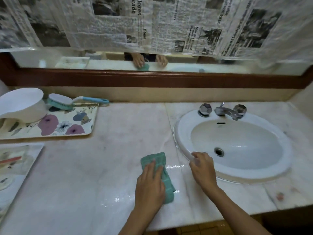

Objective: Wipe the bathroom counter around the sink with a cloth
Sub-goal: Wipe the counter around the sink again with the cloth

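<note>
A folded teal cloth (157,161) lies on the pale marble counter (108,158), just left of the white oval sink (183,131). My left hand (149,184) presses flat on the cloth with straight fingers, covering its near half. My right hand (202,165) rests at the sink's front-left rim, fingers loosely curled and holding nothing. Wet streaks shine on the counter between my two hands and in front of the cloth.
A chrome tap with two handles (223,111) stands behind the basin. At far left a floral tray (81,122) carries a white bowl (22,104) and a teal scrub brush (67,100). A wood-framed mirror (152,77) covered with newspaper runs along the back wall.
</note>
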### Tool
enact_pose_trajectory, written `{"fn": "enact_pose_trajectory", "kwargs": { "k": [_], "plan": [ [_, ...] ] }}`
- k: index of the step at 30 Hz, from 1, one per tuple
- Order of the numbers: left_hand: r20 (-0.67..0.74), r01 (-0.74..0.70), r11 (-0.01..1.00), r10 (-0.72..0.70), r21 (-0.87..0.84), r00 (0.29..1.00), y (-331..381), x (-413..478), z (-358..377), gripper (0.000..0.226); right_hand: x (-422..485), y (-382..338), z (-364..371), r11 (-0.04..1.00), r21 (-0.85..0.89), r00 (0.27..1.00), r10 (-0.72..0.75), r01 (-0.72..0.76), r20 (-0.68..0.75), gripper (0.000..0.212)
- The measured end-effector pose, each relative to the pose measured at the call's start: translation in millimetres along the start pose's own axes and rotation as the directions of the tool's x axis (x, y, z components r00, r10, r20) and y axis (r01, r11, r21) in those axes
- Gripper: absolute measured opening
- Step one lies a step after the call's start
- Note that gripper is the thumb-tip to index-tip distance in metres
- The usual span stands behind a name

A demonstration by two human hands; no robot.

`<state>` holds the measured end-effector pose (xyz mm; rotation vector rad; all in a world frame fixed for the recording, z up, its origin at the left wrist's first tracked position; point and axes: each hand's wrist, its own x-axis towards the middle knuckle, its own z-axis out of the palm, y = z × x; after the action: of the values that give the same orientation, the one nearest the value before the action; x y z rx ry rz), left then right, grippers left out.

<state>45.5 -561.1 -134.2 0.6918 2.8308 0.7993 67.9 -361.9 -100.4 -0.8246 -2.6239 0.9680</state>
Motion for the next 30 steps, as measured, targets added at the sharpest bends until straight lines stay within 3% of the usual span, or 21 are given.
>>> {"fn": "enact_pose_trajectory", "kwargs": {
  "k": [4, 9, 12, 14, 19, 23, 26, 30],
  "plan": [
    [0.105, 0.093, 0.983, -0.110, 0.156, 0.988, 13.2, 17.7, 32.8, 0.057, 28.3, 52.3, -34.6, 0.965, -0.255, 0.996, 0.055, -0.070, -0.067, 0.027],
    [0.167, -0.130, 0.971, 0.097, 0.203, 0.981, 32.9, 6.4, 49.9, 0.063, 53.1, 89.7, -53.9, 0.842, -0.522, 0.982, 0.183, -0.136, 0.038, 0.034],
    [0.147, -0.191, 0.958, 0.162, 0.215, 0.976, 22.4, 25.7, 43.5, 0.061, 56.5, 93.5, -50.7, 0.776, -0.627, 0.993, 0.115, -0.069, 0.034, 0.045],
    [0.110, -0.123, 0.961, 0.099, 0.246, 0.989, 4.6, 54.8, 33.2, 0.059, 54.3, 95.8, -46.7, 0.781, -0.623, 0.998, 0.066, -0.045, 0.011, 0.056],
    [0.106, 0.091, 0.924, -0.139, 0.372, 0.985, -30.8, 176.0, 1.8, 0.071, 59.0, 101.5, -41.0, 0.794, -0.606, 0.999, 0.046, -0.053, -0.027, 0.049],
    [0.132, 0.127, 0.933, -0.180, 0.337, 0.975, -15.3, 250.2, 13.1, 0.060, 58.3, 105.7, -38.1, 0.795, -0.605, 0.999, 0.023, -0.043, -0.040, 0.045],
    [0.079, 0.107, 0.939, -0.140, 0.327, 0.987, 2.4, 239.4, 32.0, 0.060, 59.7, 106.6, -38.3, 0.802, -0.596, 0.998, 0.015, -0.046, -0.057, 0.043],
    [0.044, 0.102, 0.967, -0.115, 0.233, 0.992, 43.5, 149.9, 60.9, 0.068, 59.0, 106.8, -37.7, 0.802, -0.595, 0.998, 0.032, -0.057, -0.054, 0.039]
  ]
}}
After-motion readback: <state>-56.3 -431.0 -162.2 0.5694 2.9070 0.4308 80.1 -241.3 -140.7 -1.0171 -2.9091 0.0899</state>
